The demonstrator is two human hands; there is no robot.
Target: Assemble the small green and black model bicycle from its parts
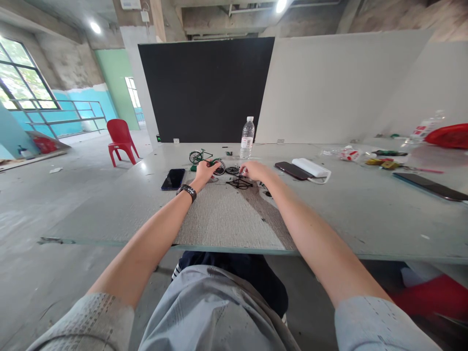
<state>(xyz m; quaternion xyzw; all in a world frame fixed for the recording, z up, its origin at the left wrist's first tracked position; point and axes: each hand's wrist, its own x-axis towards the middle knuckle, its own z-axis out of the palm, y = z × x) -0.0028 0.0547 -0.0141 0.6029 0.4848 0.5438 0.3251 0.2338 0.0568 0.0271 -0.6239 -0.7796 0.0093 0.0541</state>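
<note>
A small green model bicycle [196, 157] stands upright on the table's far half. My left hand [206, 171], with a black watch on its wrist, is closed around the bicycle's lower right part, beside its right wheel [220, 167]. My right hand [253, 170] has its fingertips pressed together over some small parts; whatever they pinch is too small to make out. Just below those fingers lies a black miniature bicycle frame [239, 183]. Between the two hands a loose black wheel [232, 170] rests on the table.
A phone [173, 179] lies left of my left hand. Behind the hands stands a water bottle [247, 138]. Rightward are a dark phone [292, 170], a white power bank [310, 167] with its cable, plastic packaging [349, 153] and another phone [429, 186]. The table's front edge [234, 249] is near my lap.
</note>
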